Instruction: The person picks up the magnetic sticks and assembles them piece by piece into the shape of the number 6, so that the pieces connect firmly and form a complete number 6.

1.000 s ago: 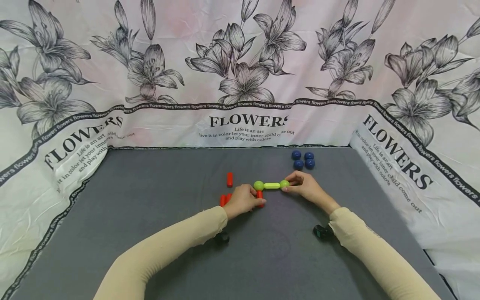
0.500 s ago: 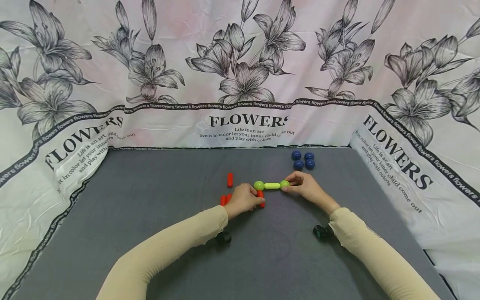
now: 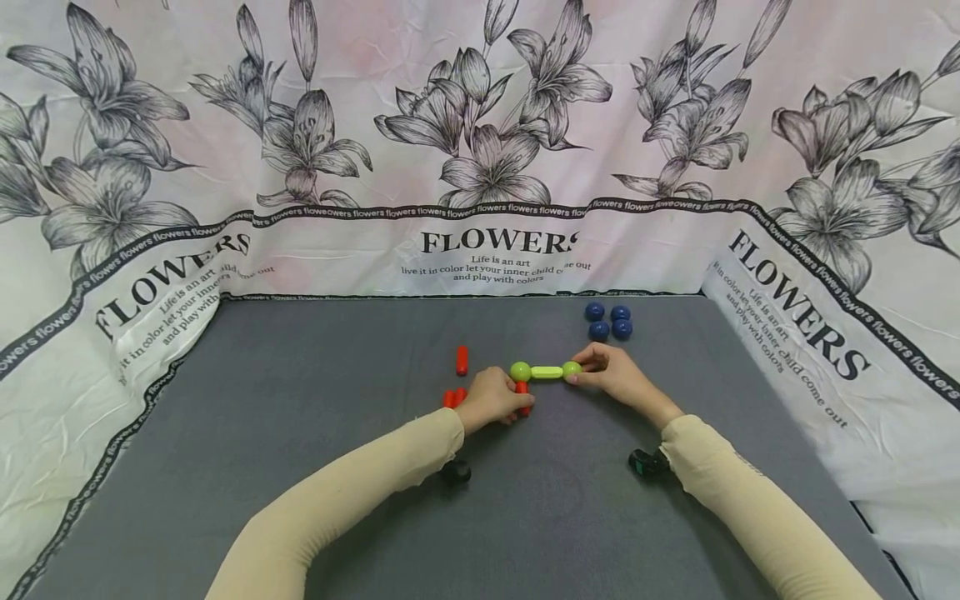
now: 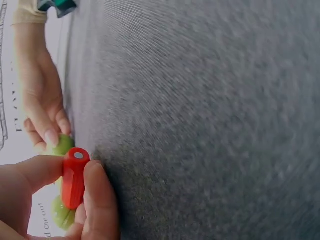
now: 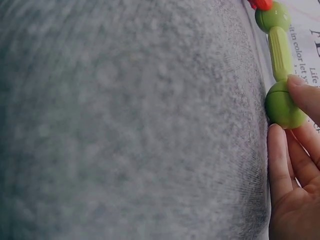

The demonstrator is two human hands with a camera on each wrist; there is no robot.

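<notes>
My left hand (image 3: 491, 397) pinches a red toy rod (image 4: 74, 180) between thumb and fingertips, its holed end facing the left wrist camera. The rod's far end meets a green ball (image 3: 521, 371). From that ball a yellow-green ribbed rod (image 3: 547, 372) runs right to a second green ball (image 5: 285, 105), so the two balls and the rod form one straight bar. Thumb and fingers of my right hand (image 3: 618, 379) grip this second ball. In the right wrist view, a bit of red shows against the farther ball.
Several loose red rods (image 3: 462, 360) lie left of and behind my left hand, partly hidden by it. Dark blue balls (image 3: 598, 330) sit grouped beyond my right hand. A flower-printed cloth (image 3: 480, 250) rises along the back and sides of the grey table (image 3: 555, 517).
The red rod in my left hand has shifted its tilt slightly at the green ball. My right hand stays on the other ball, and the bar holds its place.
</notes>
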